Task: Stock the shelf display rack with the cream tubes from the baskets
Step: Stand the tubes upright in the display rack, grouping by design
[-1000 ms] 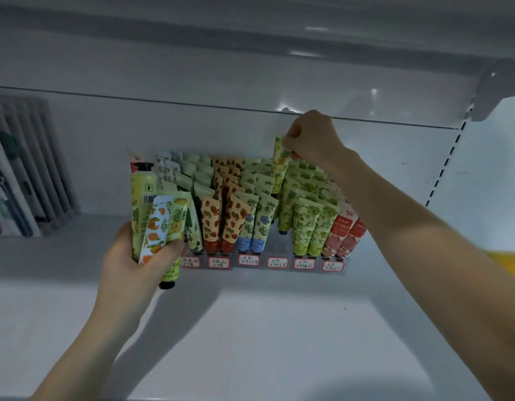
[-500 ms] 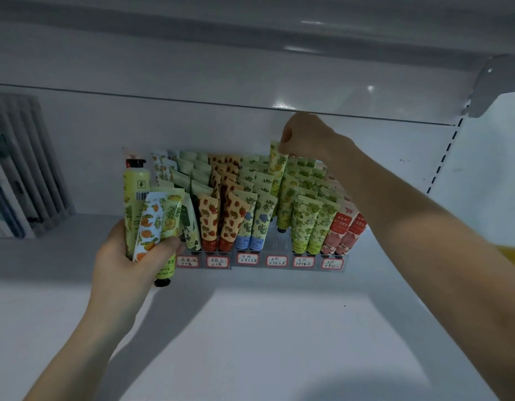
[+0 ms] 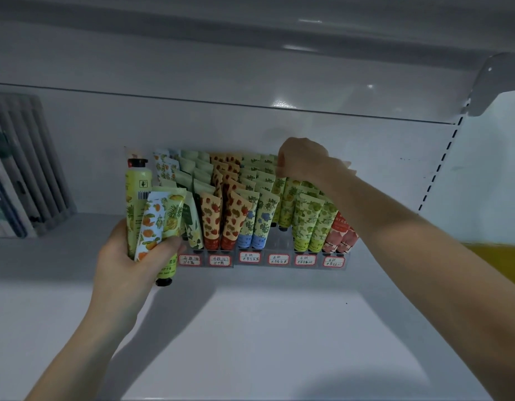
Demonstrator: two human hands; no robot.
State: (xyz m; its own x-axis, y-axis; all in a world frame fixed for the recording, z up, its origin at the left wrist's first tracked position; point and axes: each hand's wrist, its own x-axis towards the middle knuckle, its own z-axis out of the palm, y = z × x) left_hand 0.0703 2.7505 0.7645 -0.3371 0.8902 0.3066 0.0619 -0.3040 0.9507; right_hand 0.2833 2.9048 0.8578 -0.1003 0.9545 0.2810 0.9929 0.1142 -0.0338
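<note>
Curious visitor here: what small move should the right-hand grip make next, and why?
Probably lower the green tube fully into the rack, fourth column from the left, then let go: the right-hand grip pinches its top, and that column's front slot stands empty.

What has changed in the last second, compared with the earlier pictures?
The right hand came down and lowered the green tube into the rack; it still pinches the top. The left hand keeps its bundle of tubes at the rack's left end.
</note>
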